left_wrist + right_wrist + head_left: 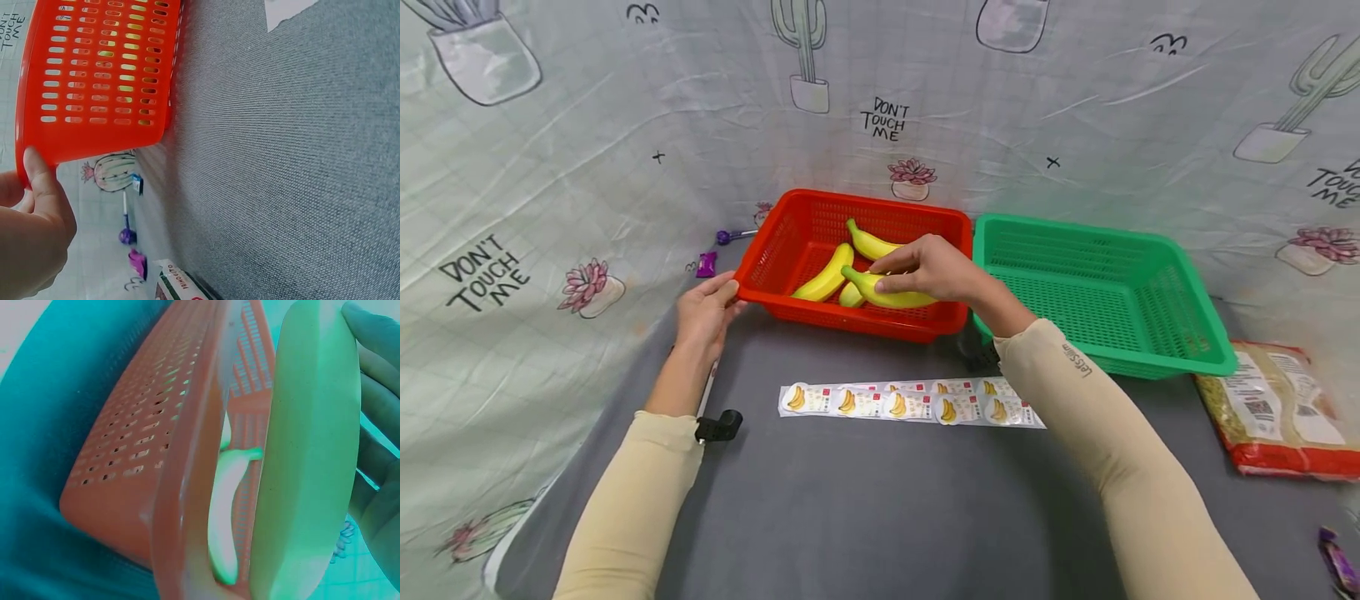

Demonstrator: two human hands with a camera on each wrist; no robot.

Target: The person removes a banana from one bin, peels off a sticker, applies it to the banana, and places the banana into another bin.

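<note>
Fingers of the right hand (936, 268) are curling round a banana (880, 289) inside the red basket (790, 229), its long axis lying left to right, stem pointing left. Left hand (703, 310) is gripping the basket's near-left corner on the bench (865, 500).

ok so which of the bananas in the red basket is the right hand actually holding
The front banana, nearest the basket's front wall: the right hand's fingers wrap round it. The other bananas lie untouched behind and to its left.
</note>
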